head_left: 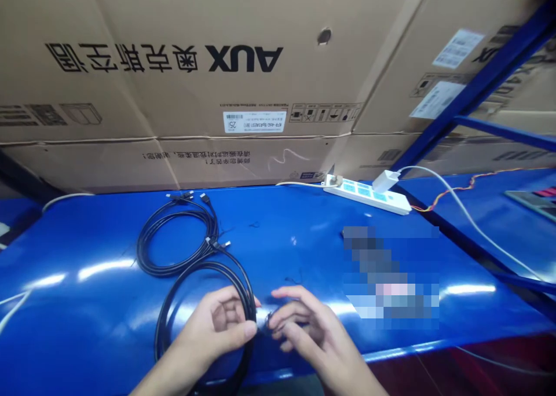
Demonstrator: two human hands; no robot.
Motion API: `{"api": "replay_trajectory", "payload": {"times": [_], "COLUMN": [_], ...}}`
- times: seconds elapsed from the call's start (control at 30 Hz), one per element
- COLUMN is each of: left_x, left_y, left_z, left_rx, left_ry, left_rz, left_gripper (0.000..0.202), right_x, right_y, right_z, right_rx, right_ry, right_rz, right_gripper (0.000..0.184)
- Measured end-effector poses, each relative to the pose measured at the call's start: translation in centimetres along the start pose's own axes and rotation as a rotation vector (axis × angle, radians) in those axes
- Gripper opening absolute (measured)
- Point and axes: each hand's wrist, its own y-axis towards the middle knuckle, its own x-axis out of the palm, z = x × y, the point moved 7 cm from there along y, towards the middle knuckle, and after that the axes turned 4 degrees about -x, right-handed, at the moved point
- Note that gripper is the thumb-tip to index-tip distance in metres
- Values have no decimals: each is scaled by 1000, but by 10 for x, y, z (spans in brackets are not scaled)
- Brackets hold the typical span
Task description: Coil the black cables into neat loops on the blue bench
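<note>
My hands: two, apart from each other, the right just beside the left.
My left hand (223,321): clamped on one coil, thumb in front of the strands and fingers behind.
My right hand (308,326): fingers curled, with one small dark bit (268,319) at the tips (I cannot tell whether they pinch it).
Black cable coils: two. The near coil (161,318) is in my left hand, at the table's near side; the far coil (143,248) lies flat just beyond, to its left.
Dark scraps: two thin ones on the blue tabletop (299,211), one scrap (293,280) just beyond my right hand, one farther back.
Blurred patch (382,274): one, right of my hands, its contents hidden.
Power strip (362,197): one, white, at the back right, carrying one white adapter (386,181).
AUX carton (174,106): one, behind the table, lettering upside down, one white label (254,121) on its front.
</note>
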Motion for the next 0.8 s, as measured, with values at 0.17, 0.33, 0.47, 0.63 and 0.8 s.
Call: {"api": "replay_trajectory", "payload": {"times": [0.17,0.33,0.47,0.63,0.8], "left_x": [1,2,-1,-4,-6], "left_y": [0,0,-1,-1,0], "left_z": [0,3,1,-2,-3], "left_rx": [13,8,-9,-6,4], "left_ry": [-5,-9,18,27,15], "left_rz": [-20,-18,25,55,80], "left_gripper": [39,41,45,42,41], "right_x": [8,3,-5,6,0], "right_y": [7,7,-2,-10,-10], "right_z": [7,9,-2,-18,-29], "right_rx": [80,22,-386,-746,-728], "right_ry": [90,142,-35,-274,-364], "right_rz": [43,143,214,22,84], "right_gripper": [57,52,36,18,13]}}
